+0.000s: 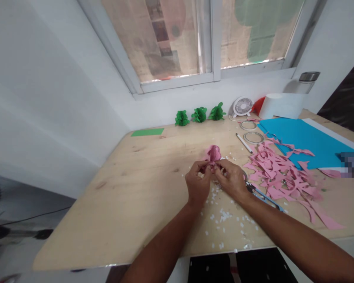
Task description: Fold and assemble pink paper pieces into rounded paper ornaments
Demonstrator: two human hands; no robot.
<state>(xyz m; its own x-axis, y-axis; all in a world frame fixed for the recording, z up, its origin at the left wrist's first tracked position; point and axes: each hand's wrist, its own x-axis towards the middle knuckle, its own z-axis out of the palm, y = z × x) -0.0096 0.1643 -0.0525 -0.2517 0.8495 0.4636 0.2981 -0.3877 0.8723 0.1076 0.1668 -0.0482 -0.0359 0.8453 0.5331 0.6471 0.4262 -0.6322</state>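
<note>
Both my hands meet over the middle of the wooden table (129, 204), pinching a pink folded-paper piece (214, 152) with layered, rounded petals that stands up between them. My left hand (198, 181) grips its lower left edge with thumb and fingers closed. From the other side, my right hand (230, 177) holds the lower right edge the same way. The fingertips cover the base of the paper. Under and in front of my hands lie small white scraps (224, 215). A blue-handled tool (267, 198), partly behind my right forearm, rests on the table.
Pink paper offcuts (280, 173) heap on the right, beside blue sheets (295, 137). Tape rolls (253, 137) and a marker (243, 143) lie near them. Along the wall stand three green paper shapes (199, 114) and a small white fan (242, 106). A green strip (147, 132) lies back left.
</note>
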